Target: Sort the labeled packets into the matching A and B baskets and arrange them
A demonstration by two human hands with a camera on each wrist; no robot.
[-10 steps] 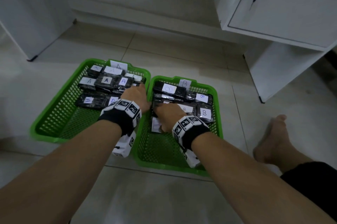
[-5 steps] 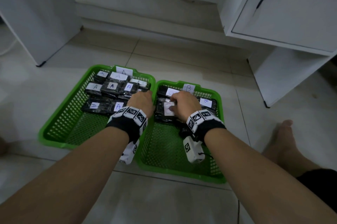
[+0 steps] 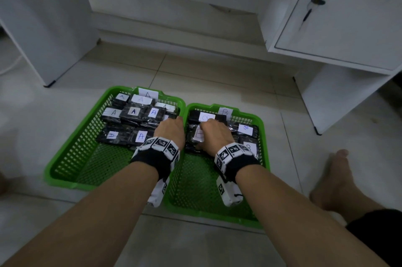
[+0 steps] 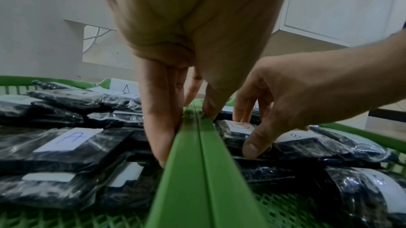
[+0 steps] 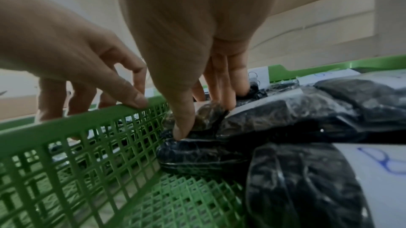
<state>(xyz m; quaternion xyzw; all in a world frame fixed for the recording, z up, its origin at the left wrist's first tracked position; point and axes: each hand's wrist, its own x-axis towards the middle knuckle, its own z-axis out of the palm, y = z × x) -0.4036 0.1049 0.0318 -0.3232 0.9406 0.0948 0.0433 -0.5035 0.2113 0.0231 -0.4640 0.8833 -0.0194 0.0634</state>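
Two green mesh baskets stand side by side on the floor. The A basket on the left holds several black packets labelled A. The B basket on the right holds packets labelled B. My left hand pinches the two adjoining rims, with the fingers inside the A basket and the thumb on the B side. My right hand grips a black B packet lying on top of others at the left of the B basket. Its thumb is on the near edge and its fingers on the far edge.
Paper cards marked A and B stand at the baskets' far rims. A white cabinet with a key in its door is at the right and another white unit at the left. A bare foot rests right of the B basket.
My right hand has moved from the near-left part of the B basket farther back, with the packet under it. My left hand has stayed on the adjoining rims.
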